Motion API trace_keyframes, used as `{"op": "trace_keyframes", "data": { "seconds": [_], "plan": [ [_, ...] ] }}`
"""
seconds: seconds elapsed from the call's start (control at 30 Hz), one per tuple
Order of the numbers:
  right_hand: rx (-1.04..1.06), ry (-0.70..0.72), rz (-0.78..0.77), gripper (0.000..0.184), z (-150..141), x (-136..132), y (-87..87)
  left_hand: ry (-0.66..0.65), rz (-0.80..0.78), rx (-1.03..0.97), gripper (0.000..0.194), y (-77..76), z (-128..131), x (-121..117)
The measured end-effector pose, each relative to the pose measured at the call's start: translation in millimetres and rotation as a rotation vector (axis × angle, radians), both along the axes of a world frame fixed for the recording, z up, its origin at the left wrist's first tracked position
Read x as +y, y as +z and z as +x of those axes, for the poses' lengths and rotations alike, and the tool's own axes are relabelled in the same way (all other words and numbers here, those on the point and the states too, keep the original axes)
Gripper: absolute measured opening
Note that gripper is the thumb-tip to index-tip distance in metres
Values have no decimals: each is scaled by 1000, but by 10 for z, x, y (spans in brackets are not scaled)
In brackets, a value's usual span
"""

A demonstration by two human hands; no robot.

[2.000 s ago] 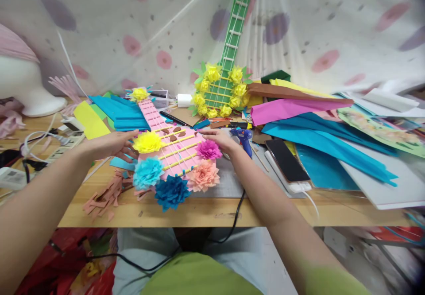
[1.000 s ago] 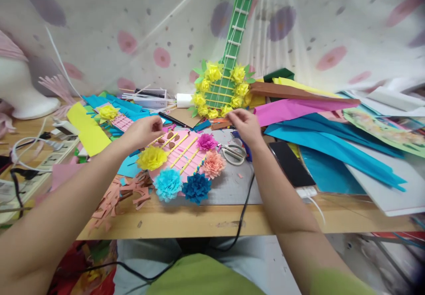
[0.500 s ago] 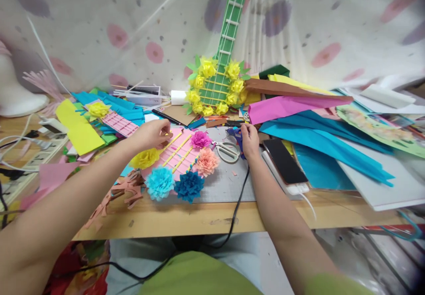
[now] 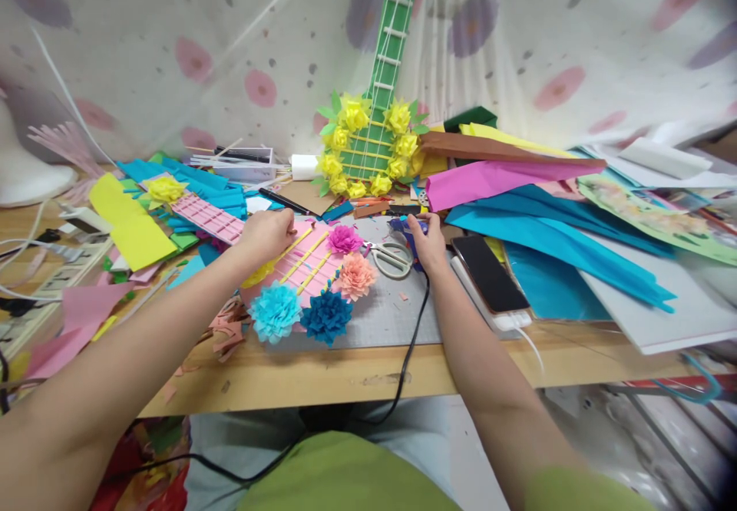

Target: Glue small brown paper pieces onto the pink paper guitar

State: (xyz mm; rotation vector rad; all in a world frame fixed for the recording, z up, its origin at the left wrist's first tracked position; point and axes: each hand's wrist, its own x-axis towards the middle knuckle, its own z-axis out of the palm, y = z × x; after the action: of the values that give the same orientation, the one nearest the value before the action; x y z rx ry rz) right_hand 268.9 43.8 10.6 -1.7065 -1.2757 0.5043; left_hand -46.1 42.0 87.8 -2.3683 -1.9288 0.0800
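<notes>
My left hand (image 4: 269,236) is over the upper left edge of a pink paper guitar (image 4: 315,281). Its fingers are pinched together, and what they hold is hidden. Yellow strips cross the guitar's body, with a magenta flower (image 4: 345,239), a peach flower (image 4: 355,276), a dark blue flower (image 4: 326,316) and a light blue flower (image 4: 275,312) around it. A yellow flower is partly behind my left wrist. My right hand (image 4: 429,241) is closed at the rear of a blue glue gun (image 4: 412,236), thumb uppermost. Scissors (image 4: 392,259) lie between the guitar and the glue gun.
A green paper guitar (image 4: 377,143) with yellow flowers stands against the curtain. Blue crepe paper (image 4: 553,239) and a phone (image 4: 488,275) are at the right. The glue gun's black cord (image 4: 410,350) drops over the table's front edge. A power strip (image 4: 54,308) lies at the left.
My left hand has shifted slightly down and left, now covering more of the yellow flower. My right thumb has lifted a little at the glue gun. The whole view has turned slightly.
</notes>
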Motion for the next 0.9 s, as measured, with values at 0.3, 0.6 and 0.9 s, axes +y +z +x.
{"op": "trace_keyframes", "data": {
  "seconds": [0.3,0.6,0.9],
  "plan": [
    [15,23,-98,67,-7,-46,-40,172,-27,-173,18,23,-36,5],
    [-29,43,-144,52,-27,-58,-28,180,-53,-307,32,15,-82,41],
    [-51,46,-169,51,-39,-45,-23,181,-79,-366,33,-12,-103,103]
  ]
}}
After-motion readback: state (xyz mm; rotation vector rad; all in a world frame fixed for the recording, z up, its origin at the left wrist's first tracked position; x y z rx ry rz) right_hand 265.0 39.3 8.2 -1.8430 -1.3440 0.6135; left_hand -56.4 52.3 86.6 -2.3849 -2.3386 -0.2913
